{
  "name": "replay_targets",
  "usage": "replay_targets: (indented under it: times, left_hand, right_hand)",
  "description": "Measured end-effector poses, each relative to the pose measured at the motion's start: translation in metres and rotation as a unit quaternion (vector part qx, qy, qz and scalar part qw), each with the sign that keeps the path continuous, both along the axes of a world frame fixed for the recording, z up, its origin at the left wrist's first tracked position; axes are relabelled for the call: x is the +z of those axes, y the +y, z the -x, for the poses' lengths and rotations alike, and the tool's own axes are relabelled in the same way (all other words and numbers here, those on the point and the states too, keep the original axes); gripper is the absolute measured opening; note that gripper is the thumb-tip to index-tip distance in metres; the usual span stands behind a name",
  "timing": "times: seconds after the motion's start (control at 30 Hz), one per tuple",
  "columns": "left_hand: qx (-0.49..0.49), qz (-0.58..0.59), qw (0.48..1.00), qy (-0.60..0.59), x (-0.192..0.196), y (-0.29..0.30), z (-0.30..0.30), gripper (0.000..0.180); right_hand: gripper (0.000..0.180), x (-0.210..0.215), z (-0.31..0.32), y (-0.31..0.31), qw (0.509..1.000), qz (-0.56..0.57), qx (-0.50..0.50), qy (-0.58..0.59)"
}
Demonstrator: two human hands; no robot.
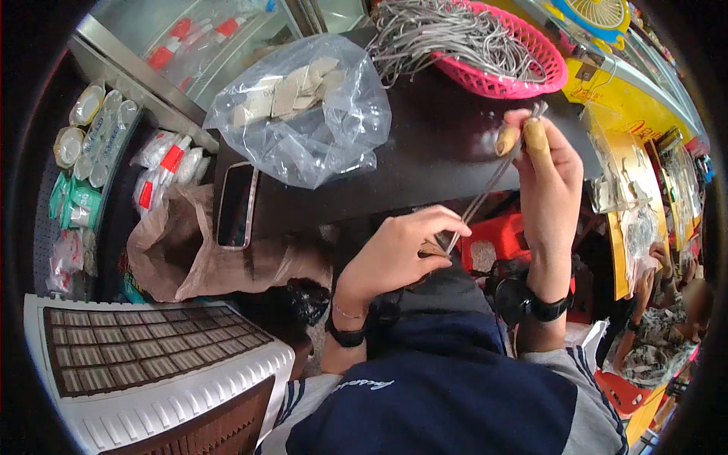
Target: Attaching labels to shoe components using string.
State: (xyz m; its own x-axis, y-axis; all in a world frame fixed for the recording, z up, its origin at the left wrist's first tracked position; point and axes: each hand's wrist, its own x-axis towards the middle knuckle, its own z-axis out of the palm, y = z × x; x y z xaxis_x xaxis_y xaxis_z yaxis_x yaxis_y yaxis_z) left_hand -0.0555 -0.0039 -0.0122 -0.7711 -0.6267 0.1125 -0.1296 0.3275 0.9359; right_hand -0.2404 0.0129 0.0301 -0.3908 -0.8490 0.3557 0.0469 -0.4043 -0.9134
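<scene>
A thin grey cord (pixel 491 186) runs at a slant, pulled taut between my two hands. My left hand (pixel 394 250) pinches its lower end near the table's front edge; a small tan piece shows between thumb and fingers there. Higher up and to the right, my right hand (pixel 550 167) is closed on the upper end, with yellowish covers on the thumb and a finger. Beyond it sits a pink plastic basket (pixel 557 72) heaped with similar grey cords (pixel 462 38), some spilling over its left side. At the far left of the table lies a clear plastic bag (pixel 326 148) of small beige cards (pixel 292 92).
A phone (pixel 238 205) lies at the dark table's (pixel 425 148) left edge. Below it are an open brown bag (pixel 178 250) and a white air cooler (pixel 258 353). Packaged goods (pixel 98 133) fill shelves at left. Another person (pixel 660 334) sits at far right.
</scene>
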Motion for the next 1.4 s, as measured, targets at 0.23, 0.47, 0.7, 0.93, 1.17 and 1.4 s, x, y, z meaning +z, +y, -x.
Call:
replay_targets:
  times: [0.23,0.47,0.7,0.93,1.17,1.4]
  left_hand:
    - [-0.017,0.015,0.997,0.071,-0.006,-0.004,-0.006,0.02]
    - [0.0,0.088,0.99,0.107,-0.009,-0.003,-0.006,0.021]
    - [0.035,0.176,0.981,0.073,-0.008,-0.003,-0.008,0.022]
    - [0.077,0.279,0.957,0.036,-0.005,-0.009,-0.012,0.021]
    - [0.124,0.286,0.947,0.084,-0.006,-0.012,-0.017,0.023]
    - [0.175,0.205,0.961,0.063,-0.002,-0.006,-0.021,0.017]
  right_hand:
    - [0.028,0.005,0.005,0.008,0.996,0.04,0.055,0.055]
    - [0.027,-0.002,0.011,0.006,0.987,0.092,0.131,-0.023]
    - [0.023,-0.008,0.008,0.009,0.982,0.073,0.174,-0.017]
    - [0.012,0.002,0.001,0.018,0.98,0.031,0.156,0.121]
    - [0.02,-0.006,-0.002,0.03,0.925,-0.018,0.204,0.321]
    - [0.021,-0.011,-0.019,0.035,0.904,-0.017,0.153,0.398]
